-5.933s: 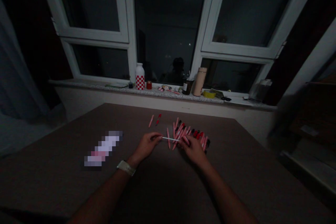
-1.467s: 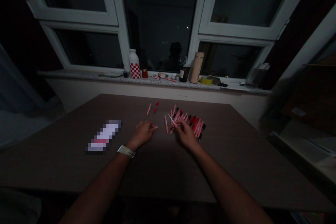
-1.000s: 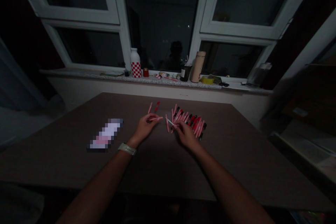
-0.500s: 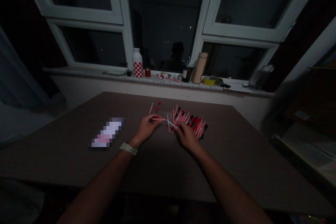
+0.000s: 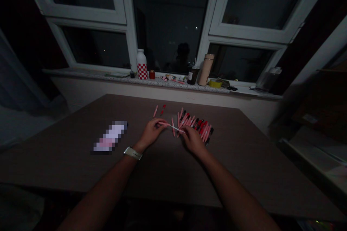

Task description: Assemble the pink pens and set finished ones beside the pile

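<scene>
My left hand (image 5: 151, 133) is closed on a pink pen barrel (image 5: 163, 124) just above the brown table (image 5: 162, 166). My right hand (image 5: 191, 139) pinches a thin white refill (image 5: 176, 128) whose tip meets the barrel's open end. Right behind my right hand lies a pile of several pink, red and black pens (image 5: 195, 125). Two separate pens (image 5: 158, 110), one pink and one red, lie farther back on the table. A watch (image 5: 132, 152) is on my left wrist.
A blurred-out flat object (image 5: 110, 136) lies on the table to the left. The windowsill (image 5: 168, 83) holds a red-checked white bottle (image 5: 141, 65), a beige flask (image 5: 205, 69), a dark jar and small items. The room is dark; the table's right edge drops toward shelving.
Over the last second both hands have come closer together. The refill in my right hand has swung toward the barrel in my left and now touches its end.
</scene>
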The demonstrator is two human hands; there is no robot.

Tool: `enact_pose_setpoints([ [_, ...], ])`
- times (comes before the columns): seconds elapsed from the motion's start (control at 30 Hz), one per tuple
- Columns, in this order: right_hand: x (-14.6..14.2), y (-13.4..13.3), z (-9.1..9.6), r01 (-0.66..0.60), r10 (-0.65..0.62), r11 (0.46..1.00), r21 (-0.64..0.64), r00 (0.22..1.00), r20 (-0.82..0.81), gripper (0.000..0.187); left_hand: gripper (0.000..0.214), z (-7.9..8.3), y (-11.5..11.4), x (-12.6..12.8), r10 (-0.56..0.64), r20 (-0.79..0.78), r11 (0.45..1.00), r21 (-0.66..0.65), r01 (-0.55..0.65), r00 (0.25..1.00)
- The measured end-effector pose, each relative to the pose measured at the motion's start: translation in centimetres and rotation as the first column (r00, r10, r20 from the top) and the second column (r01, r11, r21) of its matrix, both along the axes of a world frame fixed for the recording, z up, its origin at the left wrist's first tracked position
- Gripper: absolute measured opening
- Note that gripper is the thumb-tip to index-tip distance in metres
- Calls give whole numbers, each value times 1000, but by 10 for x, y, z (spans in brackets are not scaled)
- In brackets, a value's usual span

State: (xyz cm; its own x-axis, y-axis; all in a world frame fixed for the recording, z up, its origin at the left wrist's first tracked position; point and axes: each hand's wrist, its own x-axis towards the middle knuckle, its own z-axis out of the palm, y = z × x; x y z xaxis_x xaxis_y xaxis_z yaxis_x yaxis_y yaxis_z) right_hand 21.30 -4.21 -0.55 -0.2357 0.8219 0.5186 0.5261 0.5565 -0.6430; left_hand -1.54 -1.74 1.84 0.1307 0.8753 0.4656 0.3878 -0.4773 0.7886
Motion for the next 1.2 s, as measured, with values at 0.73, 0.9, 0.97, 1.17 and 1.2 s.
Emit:
enact_pose_setpoints([
  [0.73,-2,-7,2,-47,44,998,40,997,64,17,27,1,-13,8,-227,-141,970,-120,211,964],
  [0.9,-3,-9,2,-34,33,999,26,999,40,19,25,1,-14,8,-214,-147,974,-104,200,966],
  [0.97,-4,-10,3,-50,50,999,-5,998,36,21,24,-1,-13,8,-198,-142,979,-71,190,970],
  [1.17,-6,-13,7,-74,74,997,-14,997,3,23,26,-4,-12,9,-225,-87,972,-95,216,971],
  [1.2,-6,-13,6,-72,72,997,-1,997,4,22,27,-4,-11,9,-233,-90,968,-111,223,968],
])
